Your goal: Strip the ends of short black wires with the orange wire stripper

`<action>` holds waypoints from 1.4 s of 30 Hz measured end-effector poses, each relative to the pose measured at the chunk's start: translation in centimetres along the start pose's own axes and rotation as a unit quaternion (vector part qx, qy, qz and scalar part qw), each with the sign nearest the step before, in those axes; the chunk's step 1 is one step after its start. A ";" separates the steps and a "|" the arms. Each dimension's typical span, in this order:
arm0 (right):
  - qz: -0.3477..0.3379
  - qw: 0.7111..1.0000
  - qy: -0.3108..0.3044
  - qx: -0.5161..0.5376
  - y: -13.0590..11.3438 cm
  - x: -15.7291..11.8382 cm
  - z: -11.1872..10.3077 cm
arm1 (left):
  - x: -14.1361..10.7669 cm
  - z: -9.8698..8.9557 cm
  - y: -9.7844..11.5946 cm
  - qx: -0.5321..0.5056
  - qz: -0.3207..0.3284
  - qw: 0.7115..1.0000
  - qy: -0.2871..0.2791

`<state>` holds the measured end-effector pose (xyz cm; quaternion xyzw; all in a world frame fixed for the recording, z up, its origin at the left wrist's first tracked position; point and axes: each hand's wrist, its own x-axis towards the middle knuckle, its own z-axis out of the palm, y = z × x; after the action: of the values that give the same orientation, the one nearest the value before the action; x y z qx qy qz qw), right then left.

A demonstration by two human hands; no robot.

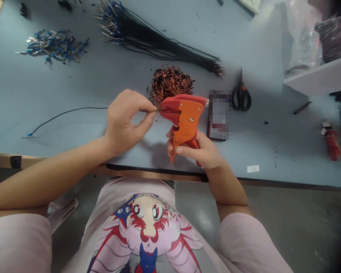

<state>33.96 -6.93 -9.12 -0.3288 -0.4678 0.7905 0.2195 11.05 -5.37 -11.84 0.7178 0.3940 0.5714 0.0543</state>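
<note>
Between its thumb and fingertips, my left hand (129, 119) pinches a thin black wire (71, 110). The wire trails left over the table to a blue-collared metal terminal (29, 135). Its other end is at the jaws of a red and orange wire stripper (187, 117). My right hand (200, 151) is wrapped round the stripper's handles, below the jaws. Just behind the tool lies a pile of copper and black wire scraps (170, 81).
A long bundle of black wires (159, 41) lies behind the scraps, and loose blue terminals (57, 46) lie at the back left. Right of the stripper are a phone-like object (218, 117), black scissors (241, 94) and a red object (331, 142).
</note>
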 end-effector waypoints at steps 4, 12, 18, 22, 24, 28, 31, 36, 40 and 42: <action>-0.002 1.000 0.007 -0.009 0.1 0.0 0.1 | 0.0 0.0 -0.3 -0.003 0.033 0.999 0.002; 0.002 1.000 0.005 -0.024 0.1 -0.2 0.3 | -0.1 0.0 0.1 0.004 -0.001 1.000 -0.015; 0.002 0.999 0.007 -0.035 0.2 -0.2 0.2 | -0.1 0.1 -0.3 -0.002 0.034 0.999 0.002; -0.001 0.998 0.007 -0.056 0.2 -0.1 0.1 | -0.1 0.0 -0.1 -0.010 0.003 1.000 -0.019; -0.008 0.998 0.011 -0.062 0.3 0.1 0.2 | -0.1 -0.1 0.2 -0.019 -0.029 0.999 -0.036; -0.016 0.998 0.026 -0.052 0.4 0.3 0.5 | 0.0 -0.2 0.3 -0.043 -0.076 0.994 -0.063; -0.010 0.998 0.032 -0.054 0.3 0.4 0.6 | 0.0 -0.2 0.2 -0.045 -0.102 0.990 -0.086; 0.001 0.998 0.011 -0.067 0.0 0.2 0.0 | -0.3 -0.1 -0.1 -0.041 -0.145 0.980 -0.127; -0.017 0.995 -0.013 -0.096 -0.8 -0.6 -0.9 | -0.2 -0.2 -0.2 -0.042 -0.163 0.981 -0.096; -0.035 0.994 -0.018 -0.101 -1.2 -1.2 -1.1 | 0.0 -0.4 0.0 -0.034 -0.162 0.983 -0.081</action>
<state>35.67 -6.49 -8.06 -0.3189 -0.5605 0.7366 0.2040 10.68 -5.50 -11.74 0.6862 0.4796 0.5080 0.2026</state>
